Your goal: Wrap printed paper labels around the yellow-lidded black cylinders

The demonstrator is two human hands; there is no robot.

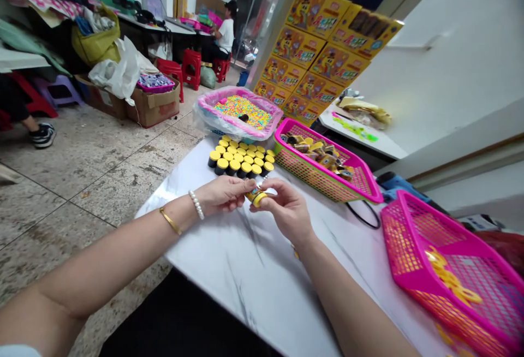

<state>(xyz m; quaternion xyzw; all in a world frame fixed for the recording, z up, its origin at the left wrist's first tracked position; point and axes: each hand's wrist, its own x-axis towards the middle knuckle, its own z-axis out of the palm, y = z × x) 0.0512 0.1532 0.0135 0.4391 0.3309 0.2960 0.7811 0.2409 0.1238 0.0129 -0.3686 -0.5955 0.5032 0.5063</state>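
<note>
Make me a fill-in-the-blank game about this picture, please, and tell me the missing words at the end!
1. Together, the left hand and the right hand hold just ____ little tub.
2. The lids on the rows of black tubs are ____.
3. The white beaded bracelet is worn on the ____.
4. The basket holding yellow rings is ____.

Missing words: one; yellow; left wrist; pink.

- Two bare hands: one left hand (223, 193), one right hand (290, 209)
- One yellow-lidded canister (256, 197) held between them
- Roughly two dozen black canisters (233, 168) with yellow lids, too tightly packed for an exact count
- Two magenta perforated baskets (403, 237)
- One plastic-lined pink tub (229, 126)
- Eight yellow printed cartons (298, 46) visible
- Two cardboard boxes (159, 107)
- One pearl bracelet (196, 204), one gold bangle (170, 221)
- Three red stools (191, 67) in the background, one purple stool (59, 91)
</note>
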